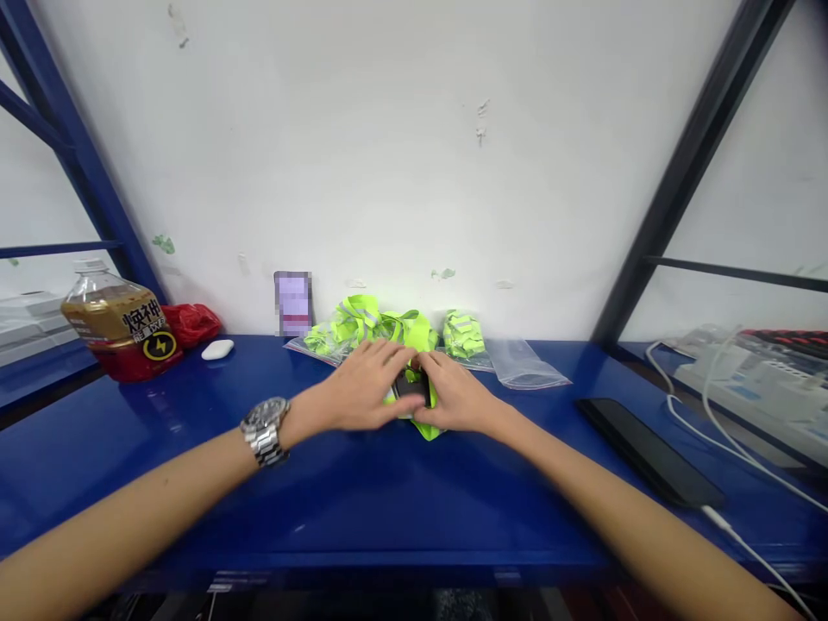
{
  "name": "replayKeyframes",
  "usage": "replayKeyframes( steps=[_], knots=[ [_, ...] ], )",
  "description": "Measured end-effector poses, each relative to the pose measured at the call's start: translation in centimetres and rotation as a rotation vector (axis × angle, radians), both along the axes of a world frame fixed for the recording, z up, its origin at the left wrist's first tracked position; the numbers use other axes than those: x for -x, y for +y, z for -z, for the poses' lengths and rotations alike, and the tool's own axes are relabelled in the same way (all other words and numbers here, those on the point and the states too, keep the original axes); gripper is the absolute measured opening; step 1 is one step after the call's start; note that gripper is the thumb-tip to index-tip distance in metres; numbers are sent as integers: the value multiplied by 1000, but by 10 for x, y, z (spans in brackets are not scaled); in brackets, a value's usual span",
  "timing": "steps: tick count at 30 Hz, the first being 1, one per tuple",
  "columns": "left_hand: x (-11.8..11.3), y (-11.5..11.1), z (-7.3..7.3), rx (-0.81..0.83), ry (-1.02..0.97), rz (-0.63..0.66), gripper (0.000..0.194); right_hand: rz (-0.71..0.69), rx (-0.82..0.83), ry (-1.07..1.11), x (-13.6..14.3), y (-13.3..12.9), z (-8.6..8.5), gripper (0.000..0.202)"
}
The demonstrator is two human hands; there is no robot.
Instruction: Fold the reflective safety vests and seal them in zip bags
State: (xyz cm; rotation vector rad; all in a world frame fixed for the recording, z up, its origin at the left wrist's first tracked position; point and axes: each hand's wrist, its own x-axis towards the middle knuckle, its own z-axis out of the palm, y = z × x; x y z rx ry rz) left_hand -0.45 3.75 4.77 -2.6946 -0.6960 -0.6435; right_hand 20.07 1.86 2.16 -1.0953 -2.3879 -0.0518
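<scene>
Both hands meet over a neon-yellow reflective strap (427, 429) at the middle of the blue table (414, 492). My left hand (362, 385), with a metal watch on its wrist, curls its fingers over the near side of the strap's left part; the thumb is slightly blurred. On the other side, my right hand (461, 398) grips the strap with bent fingers. A dark flat piece (412, 390) shows between the thumbs; its kind is unclear. Just behind the hands lies a loose pile of similar yellow straps (359, 319) with grey reflective stripes, partly on clear plastic.
Behind are a bagged yellow bundle (463, 335), a clear zip bag (527, 366) and a propped phone (293, 304). Left: a drink bottle (122, 323), red plastic bag (191, 323), white case (217, 349). Right: a black phone (650, 450) on a cable, power strips (763, 388).
</scene>
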Motion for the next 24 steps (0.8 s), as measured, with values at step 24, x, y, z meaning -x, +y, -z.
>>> replayKeyframes(
  steps=[24],
  knots=[
    [2,-17,43,-29,-12,-46,57,-8,-186,-81,6,-11,17,13]
  ],
)
